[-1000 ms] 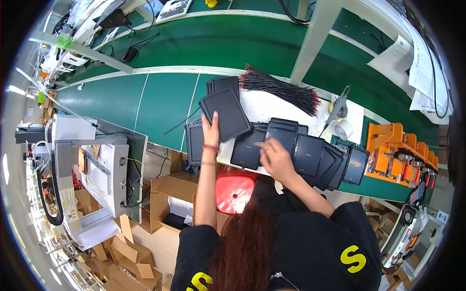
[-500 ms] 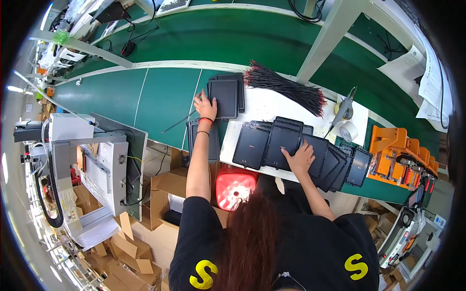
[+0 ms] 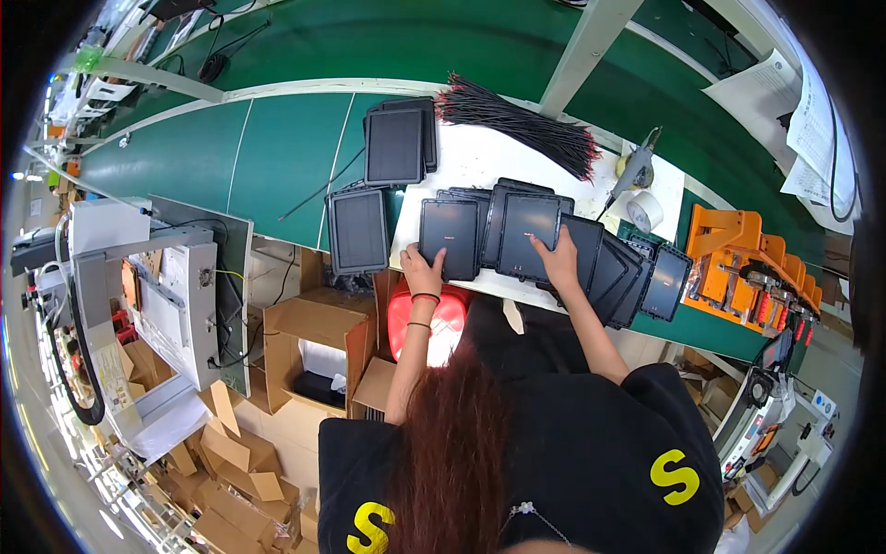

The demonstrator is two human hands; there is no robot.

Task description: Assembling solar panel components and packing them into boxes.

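Observation:
Overlapping flat black rectangular panels lie in a row on a white sheet [image 3: 471,152]. My left hand [image 3: 422,272] rests at the lower left corner of the leftmost panel [image 3: 450,231], thumb and index finger apart. My right hand [image 3: 559,261] is at the right edge of the top middle panel [image 3: 526,217]; its thumb lies on the face, and the other fingers are at the edge, their tips partly hidden. More panels [image 3: 609,282] fan out to the right. Farther left lie a small stack of dark panels [image 3: 394,148] and one framed panel [image 3: 358,231].
A bundle of black wires [image 3: 517,125] with red ends lies behind the panels. A pen-like tool [image 3: 632,171] and a tape roll [image 3: 644,210] are at right, beside an orange fixture [image 3: 738,268]. A red stool [image 3: 438,323] and an open cardboard box [image 3: 314,323] stand below the bench.
My left hand has left the far-left stack and come back to the row's leftmost panel. The right hand has shifted to the middle panel's edge, and that panel sits slightly farther right. The view has shifted.

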